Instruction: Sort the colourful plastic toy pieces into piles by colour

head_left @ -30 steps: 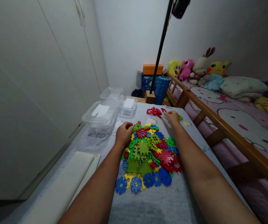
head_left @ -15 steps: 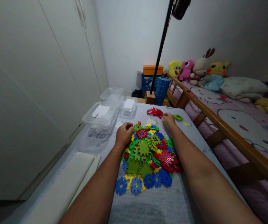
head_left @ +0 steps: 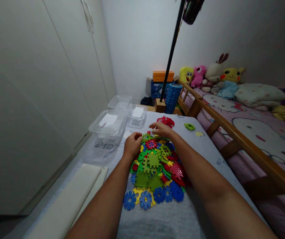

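Observation:
A heap of plastic interlocking pieces [head_left: 153,161] in green, red, blue and yellow lies on the cloth-covered surface between my arms. My left hand [head_left: 133,142] rests at its far left edge, fingers curled in; whatever they may hold is hidden. Over the far end of the heap, my right hand [head_left: 161,128] reaches leftward with its fingers apart and nothing visible in them. Just below those fingertips is a small red piece [head_left: 148,132]. Behind the right hand sits a group of red pieces [head_left: 166,121]. Farther right is a small group of green pieces [head_left: 189,126].
Clear plastic containers [head_left: 109,122] with white paper on two lids stand at the back left. A folded cream cloth [head_left: 83,179] lies at the left. Along the right runs a wooden bed rail [head_left: 232,132]. A black pole [head_left: 169,56] rises at the back.
My right hand has moved left from beside the red pieces to the far end of the heap, and its fingers have spread. My left hand has stayed nearly in place.

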Motion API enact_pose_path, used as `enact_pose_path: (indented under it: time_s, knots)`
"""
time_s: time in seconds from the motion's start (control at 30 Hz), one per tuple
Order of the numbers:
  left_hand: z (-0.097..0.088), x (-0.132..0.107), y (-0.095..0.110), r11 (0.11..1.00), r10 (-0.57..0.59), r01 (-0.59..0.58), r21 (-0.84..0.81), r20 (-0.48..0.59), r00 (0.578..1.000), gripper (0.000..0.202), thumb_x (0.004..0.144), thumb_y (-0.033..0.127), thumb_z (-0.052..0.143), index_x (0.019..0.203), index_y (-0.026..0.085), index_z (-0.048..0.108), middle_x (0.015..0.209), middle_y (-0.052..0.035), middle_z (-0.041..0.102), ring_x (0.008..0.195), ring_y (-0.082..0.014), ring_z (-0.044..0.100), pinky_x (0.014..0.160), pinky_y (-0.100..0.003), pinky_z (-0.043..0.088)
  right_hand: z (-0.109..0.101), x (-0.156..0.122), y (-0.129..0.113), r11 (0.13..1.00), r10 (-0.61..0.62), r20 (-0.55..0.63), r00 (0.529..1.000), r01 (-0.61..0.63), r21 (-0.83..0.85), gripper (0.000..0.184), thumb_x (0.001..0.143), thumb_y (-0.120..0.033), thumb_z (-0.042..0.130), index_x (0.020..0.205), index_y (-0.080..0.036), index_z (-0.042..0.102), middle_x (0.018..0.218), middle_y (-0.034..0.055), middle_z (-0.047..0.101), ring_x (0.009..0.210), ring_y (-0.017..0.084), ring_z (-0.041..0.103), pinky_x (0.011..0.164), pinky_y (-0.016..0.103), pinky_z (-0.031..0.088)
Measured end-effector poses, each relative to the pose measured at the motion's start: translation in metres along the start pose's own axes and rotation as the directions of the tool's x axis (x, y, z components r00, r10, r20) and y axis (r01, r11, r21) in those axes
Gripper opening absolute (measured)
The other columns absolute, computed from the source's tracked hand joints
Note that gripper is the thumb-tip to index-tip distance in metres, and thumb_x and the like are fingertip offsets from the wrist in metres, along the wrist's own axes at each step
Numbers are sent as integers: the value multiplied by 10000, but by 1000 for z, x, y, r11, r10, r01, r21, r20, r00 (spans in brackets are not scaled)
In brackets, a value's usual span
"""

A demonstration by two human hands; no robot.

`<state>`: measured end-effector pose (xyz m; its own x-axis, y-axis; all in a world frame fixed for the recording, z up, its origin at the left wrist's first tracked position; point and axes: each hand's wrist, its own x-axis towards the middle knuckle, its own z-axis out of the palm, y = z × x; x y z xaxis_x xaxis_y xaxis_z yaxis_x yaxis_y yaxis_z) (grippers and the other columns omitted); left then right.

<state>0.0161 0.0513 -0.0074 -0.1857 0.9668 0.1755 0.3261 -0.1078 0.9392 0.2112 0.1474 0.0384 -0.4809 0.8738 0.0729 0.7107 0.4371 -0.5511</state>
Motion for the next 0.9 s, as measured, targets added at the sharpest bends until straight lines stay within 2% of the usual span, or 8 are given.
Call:
enact_pose_path:
  time_s: [0.07, 0.13, 0.23, 0.37, 0.5, 0.63, 0.8, 0.9]
  knots:
    - [0, 0, 1, 1000, 3, -3, 2, 2, 1000, 198, 759, 280, 581, 884, 203, 714, 902, -46, 764, 864, -206, 704, 838, -325, 533, 9, 4, -10, 994, -29, 46, 999, 34, -105, 423, 762, -67, 665, 1143, -221, 764, 1075, 55, 763, 956, 183, 682, 871, 262, 506]
    - [-1, 0, 1, 1000, 9, -9, 6, 4, 1000, 195, 761, 274, 581, 883, 200, 714, 905, -48, 764, 867, -208, 704, 843, -328, 533, 17, 6, -15, 981, -1, 56, 998, 12, -192, 445, 757, -35, 654, 1132, -246, 770, 1063, 47, 768, 965, 190, 685, 862, 255, 499]
    - [-1, 0, 2, 1000, 13, -13, 12, 2, 1000, 194, 770, 273, 581, 890, 198, 713, 898, -51, 762, 867, -213, 705, 842, -333, 532, 22, 6, -15, 968, 56, 54, 997, -41, -246, 372, 763, -40, 652, 1047, -242, 783, 999, 38, 773, 900, 190, 688, 773, 239, 487]
    - [-1, 0, 3, 1000, 14, -14, 14, 20, 1000, 206, 772, 281, 591, 912, 195, 715, 914, -56, 764, 872, -214, 706, 839, -335, 533, 16, 2, -9, 978, 76, 23, 997, -70, -198, 228, 771, -120, 688, 965, -213, 766, 908, 22, 763, 803, 168, 656, 679, 228, 444]
    - [-1, -1, 2, 999, 29, -31, 22, 84, 996, 217, 770, 291, 602, 913, 209, 744, 885, -45, 763, 841, -213, 700, 796, -329, 539, 1, 0, 5, 965, 131, -110, 985, -152, -213, 114, 780, -145, 680, 870, -183, 739, 872, 35, 746, 780, 164, 623, 679, 235, 420]
    - [0, -2, 0, 999, 26, -29, 36, 100, 995, 222, 763, 325, 625, 894, 226, 773, 791, -32, 743, 797, -216, 686, 750, -319, 536, -9, -3, 23, 941, 180, -254, 950, -242, -238, 154, 773, -100, 632, 868, -189, 713, 868, 32, 732, 792, 168, 610, 707, 245, 419]
    - [0, 0, -2, 1000, 20, -22, 22, 106, 994, 277, 786, 367, 590, 928, 210, 770, 806, -47, 746, 787, -218, 680, 740, -322, 528, -7, -8, 32, 906, 269, -338, 902, -356, -229, 196, 764, -94, 630, 909, -197, 710, 917, 53, 738, 854, 195, 631, 766, 262, 445]
    - [0, 1, -3, 1000, -1, 0, 10, 91, 996, 323, 802, 396, 563, 962, 191, 755, 857, -61, 755, 819, -224, 684, 760, -329, 524, -2, -8, 31, 883, 321, -379, 868, -419, -211, 228, 799, -135, 647, 1010, -189, 712, 993, 78, 750, 927, 220, 650, 806, 274, 456]
